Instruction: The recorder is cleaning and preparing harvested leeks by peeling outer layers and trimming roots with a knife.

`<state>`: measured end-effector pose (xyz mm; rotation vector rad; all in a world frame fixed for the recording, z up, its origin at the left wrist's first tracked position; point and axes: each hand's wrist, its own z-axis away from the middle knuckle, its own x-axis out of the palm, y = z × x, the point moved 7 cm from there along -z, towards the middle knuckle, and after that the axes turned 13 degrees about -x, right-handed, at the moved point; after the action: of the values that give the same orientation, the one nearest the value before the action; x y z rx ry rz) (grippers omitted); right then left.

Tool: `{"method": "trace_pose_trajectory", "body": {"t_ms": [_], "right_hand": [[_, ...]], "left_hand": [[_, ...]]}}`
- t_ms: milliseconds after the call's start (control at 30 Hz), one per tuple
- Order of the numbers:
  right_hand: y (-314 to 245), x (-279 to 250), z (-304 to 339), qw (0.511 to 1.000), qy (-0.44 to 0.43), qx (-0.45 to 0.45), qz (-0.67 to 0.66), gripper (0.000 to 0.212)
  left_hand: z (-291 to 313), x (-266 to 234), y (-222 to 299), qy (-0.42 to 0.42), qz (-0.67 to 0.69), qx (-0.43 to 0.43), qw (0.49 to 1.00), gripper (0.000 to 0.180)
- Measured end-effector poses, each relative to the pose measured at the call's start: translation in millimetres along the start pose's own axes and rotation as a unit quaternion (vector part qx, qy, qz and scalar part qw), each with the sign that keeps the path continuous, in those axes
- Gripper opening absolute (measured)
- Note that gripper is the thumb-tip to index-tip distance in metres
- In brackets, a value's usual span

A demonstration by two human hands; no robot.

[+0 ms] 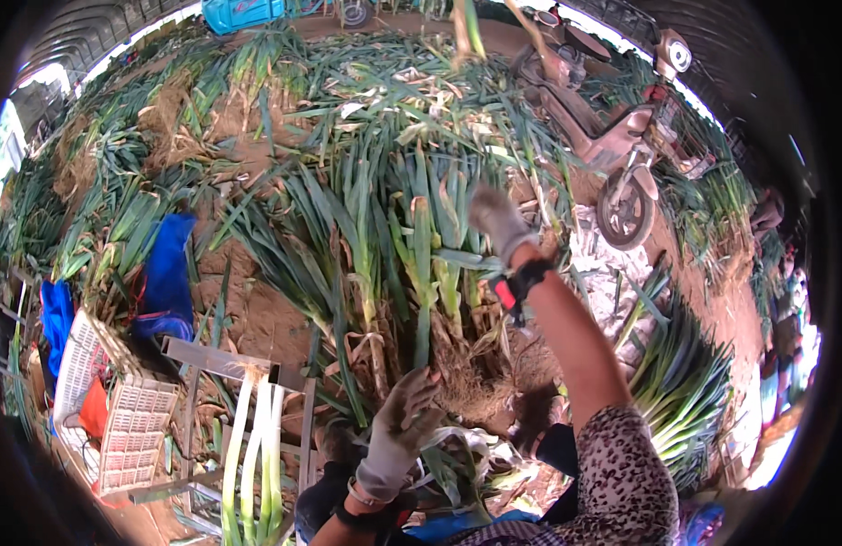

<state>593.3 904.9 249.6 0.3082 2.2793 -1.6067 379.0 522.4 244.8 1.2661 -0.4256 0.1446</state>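
A heap of leeks [357, 218] with broad green leaves and earthy roots stands before me. My right hand [501, 220], in a pale work glove, reaches out over the right side of the heap. Its fingers are smeared by motion, and I see nothing certain in them. Close to my body, in front of the leek roots, my left hand [401, 439] is raised, also gloved, with its fingers apart and nothing in it. Several cleaned leeks [252, 455] with white stalks lean on a metal frame [222, 358] to the left.
A white plastic crate [137, 423] stands at the left, near blue cloth [164, 273]. Trimmed leeks [680, 391] lie piled at the right. A scooter [612, 136] is parked at the far right, a blue vehicle [243, 14] at the back. Blurred leaf strips [468, 32] show at the top.
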Motion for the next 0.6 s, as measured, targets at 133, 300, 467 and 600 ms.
{"method": "trace_pose_trajectory", "body": {"t_ms": [133, 300, 467, 600], "right_hand": [[154.6, 96.2, 131.6, 0.974, -0.098, 0.200, 0.041, 0.055], [219.3, 140.4, 267.8, 0.945, -0.131, 0.239, 0.178, 0.072], [224.3, 163.7, 266.8, 0.915, -0.175, 0.269, 0.246, 0.082], [195.9, 182.1, 256.4, 0.919, -0.195, 0.294, 0.175, 0.083]], "left_hand": [[15.7, -24.3, 8.8, 0.082, 0.097, -0.059, 0.990, 0.058], [28.8, -32.7, -1.4, 0.099, 0.139, -0.122, 0.978, 0.059], [20.8, -34.9, -13.0, 0.097, 0.142, -0.164, 0.971, 0.059], [14.3, -38.7, -26.4, 0.094, 0.147, -0.184, 0.967, 0.058]]}}
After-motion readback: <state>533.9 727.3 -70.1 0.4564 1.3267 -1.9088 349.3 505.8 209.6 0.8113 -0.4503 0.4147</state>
